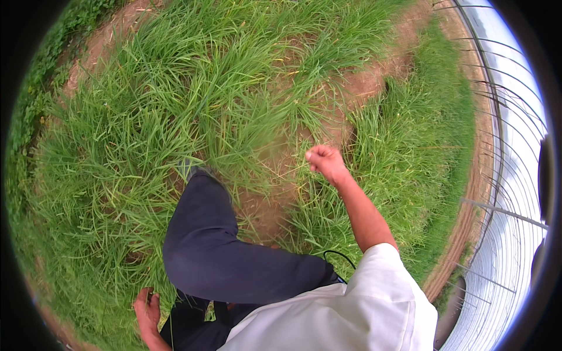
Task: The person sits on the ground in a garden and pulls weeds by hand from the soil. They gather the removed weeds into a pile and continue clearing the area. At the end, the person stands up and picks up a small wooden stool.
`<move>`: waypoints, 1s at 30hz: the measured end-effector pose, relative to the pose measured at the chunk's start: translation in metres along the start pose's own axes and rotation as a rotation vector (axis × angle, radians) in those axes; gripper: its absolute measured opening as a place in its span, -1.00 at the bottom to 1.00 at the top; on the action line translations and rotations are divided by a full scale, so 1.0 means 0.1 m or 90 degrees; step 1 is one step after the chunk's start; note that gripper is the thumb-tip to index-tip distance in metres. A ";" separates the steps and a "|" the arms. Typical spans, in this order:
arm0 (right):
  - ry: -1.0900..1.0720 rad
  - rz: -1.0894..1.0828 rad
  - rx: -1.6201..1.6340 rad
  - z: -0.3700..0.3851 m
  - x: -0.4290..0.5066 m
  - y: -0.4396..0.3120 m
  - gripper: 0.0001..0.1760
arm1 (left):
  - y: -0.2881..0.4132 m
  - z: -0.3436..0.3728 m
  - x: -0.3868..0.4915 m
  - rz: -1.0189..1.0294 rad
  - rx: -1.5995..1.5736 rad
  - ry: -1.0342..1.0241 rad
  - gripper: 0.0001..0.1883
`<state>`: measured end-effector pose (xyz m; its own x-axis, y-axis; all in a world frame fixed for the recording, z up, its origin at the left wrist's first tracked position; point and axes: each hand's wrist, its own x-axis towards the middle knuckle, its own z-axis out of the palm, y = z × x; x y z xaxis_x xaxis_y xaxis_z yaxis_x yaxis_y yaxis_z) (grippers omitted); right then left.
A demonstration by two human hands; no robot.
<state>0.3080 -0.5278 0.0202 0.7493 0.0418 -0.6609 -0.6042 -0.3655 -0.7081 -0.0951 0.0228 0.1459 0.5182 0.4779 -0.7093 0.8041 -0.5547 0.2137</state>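
Note:
My right hand (326, 162) hovers over the inner edge of a bed of narrow-leaved, grass-like plants (395, 145), its fingers curled in against the thumb. A thin pale stalk (292, 168) shows just beside its fingertips; whether the hand pinches it cannot be made out. Low on the left, my left hand (148, 309) hangs beside my leg, thumb and fingers loosely bent and apart, with no object visible in it. Long green leaves (175, 109) of the same kind spread ahead and to the left, many leaning over. Between the two stands runs a strip of bare brown soil (265, 210).
My bent leg in dark trousers (197, 245) stands among the leaves, with the shoe (189, 169) partly hidden. A black cord (340, 253) loops at my waist. A translucent film wall with metal hoops (509, 131) curves along the right. Broader-leaved plants (26, 127) line the far left.

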 end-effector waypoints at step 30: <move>0.237 -0.132 -0.191 0.90 1.47 0.18 -0.68 | 0.01 0.05 0.07 -0.023 -0.031 -0.043 -0.75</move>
<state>0.3822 -0.4443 -0.1120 0.9237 -0.1725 -0.3420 -0.3694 -0.6375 -0.6762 -0.0918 0.0219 0.1383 0.4686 0.4492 -0.7607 0.8362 -0.5033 0.2179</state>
